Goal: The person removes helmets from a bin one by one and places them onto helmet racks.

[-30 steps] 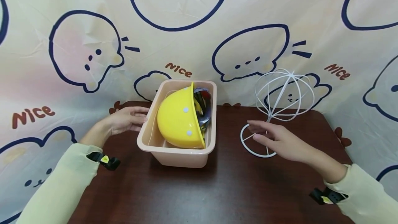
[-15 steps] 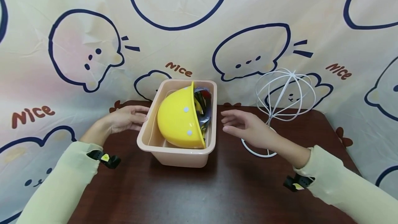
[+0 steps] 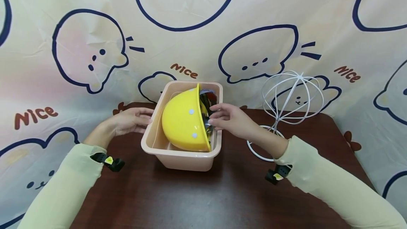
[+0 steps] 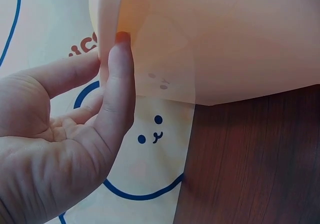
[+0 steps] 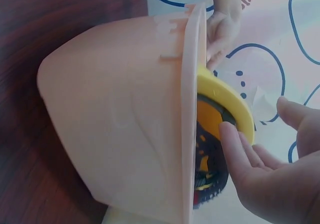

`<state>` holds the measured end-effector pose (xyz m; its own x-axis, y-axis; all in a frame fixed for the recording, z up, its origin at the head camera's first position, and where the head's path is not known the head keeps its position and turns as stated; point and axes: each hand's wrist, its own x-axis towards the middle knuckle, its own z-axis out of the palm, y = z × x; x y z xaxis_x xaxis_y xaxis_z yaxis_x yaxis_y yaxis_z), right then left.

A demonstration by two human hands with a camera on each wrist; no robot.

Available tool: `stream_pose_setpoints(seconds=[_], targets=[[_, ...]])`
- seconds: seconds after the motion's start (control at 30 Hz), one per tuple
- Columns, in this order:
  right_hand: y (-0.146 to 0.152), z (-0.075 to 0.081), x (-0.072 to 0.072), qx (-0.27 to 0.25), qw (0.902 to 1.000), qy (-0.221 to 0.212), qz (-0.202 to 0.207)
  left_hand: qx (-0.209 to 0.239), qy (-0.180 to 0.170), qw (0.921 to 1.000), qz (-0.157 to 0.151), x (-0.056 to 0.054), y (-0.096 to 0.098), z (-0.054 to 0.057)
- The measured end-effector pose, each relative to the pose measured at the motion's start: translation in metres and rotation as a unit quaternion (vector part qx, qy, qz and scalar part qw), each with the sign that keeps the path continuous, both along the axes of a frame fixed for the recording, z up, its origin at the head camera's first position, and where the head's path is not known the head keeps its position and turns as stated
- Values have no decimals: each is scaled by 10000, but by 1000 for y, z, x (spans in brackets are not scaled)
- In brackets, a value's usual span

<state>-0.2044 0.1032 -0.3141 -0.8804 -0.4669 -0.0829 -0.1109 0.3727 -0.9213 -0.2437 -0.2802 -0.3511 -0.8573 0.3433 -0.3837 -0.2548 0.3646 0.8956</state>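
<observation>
A yellow helmet (image 3: 182,123) with pale dots lies on its side in a beige plastic tub (image 3: 184,162). Its opening faces right, and dark straps show inside it in the right wrist view. My left hand (image 3: 131,122) is at the tub's left rim, fingertips touching it from outside, also seen in the left wrist view. Over the tub's right rim reaches my right hand (image 3: 233,119), fingers loosely extended in front of the helmet's opening. In the right wrist view this hand (image 5: 280,169) has its fingertips by the yellow brim (image 5: 232,101); contact cannot be told.
A white wire stand (image 3: 292,98) with a globe-shaped top and a round base stands right of the tub, partly behind my right forearm. The dark wooden table (image 3: 197,200) meets a patterned cloth backdrop (image 3: 178,48) behind the tub.
My right hand has moved left from beside the wire stand to over the tub's right side, by the helmet's opening. The left hand, tub and helmet stay in place.
</observation>
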Motion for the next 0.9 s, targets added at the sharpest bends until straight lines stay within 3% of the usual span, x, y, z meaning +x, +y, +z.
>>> stream_pose_setpoints(seconds=[0.27,0.53,0.73,0.9], targets=[[-25,-10,-4,-86,9982,-577,-153,-50,-7,10000,9,-1,0,0],[-36,-17,-4,-13,9982,-517,-303,-31,-23,10000,45,-1,0,-2],[-41,-20,1,497,9981,189,-326,-10,-13,10000,29,-2,-1,-4],[-48,-22,7,969,9905,912,-342,-4,10,10000,19,-2,-1,-4]])
